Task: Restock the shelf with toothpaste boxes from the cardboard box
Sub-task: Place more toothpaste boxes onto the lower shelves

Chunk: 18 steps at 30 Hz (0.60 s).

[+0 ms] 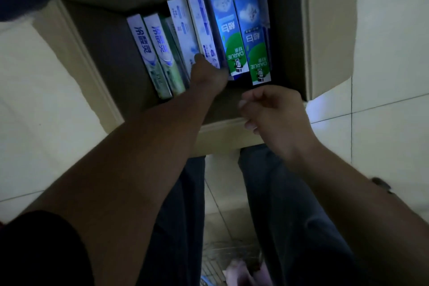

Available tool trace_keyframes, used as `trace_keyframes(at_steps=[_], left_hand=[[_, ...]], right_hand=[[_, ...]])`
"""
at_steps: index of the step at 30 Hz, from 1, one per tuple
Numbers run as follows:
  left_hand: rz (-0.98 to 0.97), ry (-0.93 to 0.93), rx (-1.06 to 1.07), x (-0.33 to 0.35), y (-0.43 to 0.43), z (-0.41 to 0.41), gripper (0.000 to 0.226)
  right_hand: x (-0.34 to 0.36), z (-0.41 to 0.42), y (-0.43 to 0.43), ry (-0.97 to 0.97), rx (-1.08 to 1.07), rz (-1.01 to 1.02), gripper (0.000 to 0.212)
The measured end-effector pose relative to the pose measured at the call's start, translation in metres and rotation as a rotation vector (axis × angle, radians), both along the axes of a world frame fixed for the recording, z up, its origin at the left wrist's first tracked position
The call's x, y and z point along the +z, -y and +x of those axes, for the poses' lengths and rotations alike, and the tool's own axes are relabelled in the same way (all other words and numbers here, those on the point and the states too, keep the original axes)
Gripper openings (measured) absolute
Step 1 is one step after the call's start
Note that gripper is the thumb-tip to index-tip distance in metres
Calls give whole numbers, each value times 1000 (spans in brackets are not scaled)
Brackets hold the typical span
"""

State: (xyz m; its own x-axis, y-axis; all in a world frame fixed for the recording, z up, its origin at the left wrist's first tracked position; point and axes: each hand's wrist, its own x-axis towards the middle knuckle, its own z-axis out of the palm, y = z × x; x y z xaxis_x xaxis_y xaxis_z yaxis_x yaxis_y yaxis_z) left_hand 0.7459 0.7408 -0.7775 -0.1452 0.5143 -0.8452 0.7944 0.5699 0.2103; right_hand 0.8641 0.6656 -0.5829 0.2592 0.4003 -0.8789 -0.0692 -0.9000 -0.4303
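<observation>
The near end of a white toothpaste box with blue print (200, 21) is being pinched by the left hand (209, 74). The thumb is lying on its left face and the fingers are curling round its right side. The pack is standing on edge in the middle of the row inside the open brown cardboard box (104, 58), which is resting on the pale tiled floor (383, 65). The right hand (274, 118) is being held just over the near wall of the cardboard box, its fingers loosely curled and holding nothing. The shelf is not being shown. Since the packs are being kept close together, drag is being judged the likeliest trouble. The blue-and-green toothpaste box (228, 37) just to the right, or the second white toothpaste box (180, 28) just to the left, may be lifted along and tipped over. A pinch at one end only is also being judged weak, so the pack may be twisted, dropped back or crushed at a corner. The grip is being made hard to check by the dim light.
</observation>
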Motion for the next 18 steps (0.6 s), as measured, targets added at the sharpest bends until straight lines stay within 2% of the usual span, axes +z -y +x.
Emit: trace_keyframes(at_steps=[2, 4, 8, 10, 12, 15, 16, 18], left_hand=[[51, -6, 23, 0, -1, -6, 75], [103, 16, 96, 14, -1, -16, 50], [-14, 224, 396, 83, -4, -44, 27], [-88, 326, 452, 128, -4, -58, 34], [-148, 444, 402, 173, -2, -75, 48], [-238, 672, 301, 215, 2, -100, 63], [-292, 742, 271, 221, 2, -105, 70], [-376, 827, 191, 225, 0, -110, 72]], right_hand=[[-1, 4, 3, -18, -6, -11, 12], [0, 7, 3, -27, -3, -35, 10], [13, 12, -11, -32, -50, -40, 14], [22, 12, -24, -22, -66, -26, 5], [30, 13, -39, -22, -108, 16, 20], [43, 19, -59, -97, -125, 93, 55], [45, 23, -61, -127, -106, 105, 62], [49, 32, -63, -147, -53, 116, 63]])
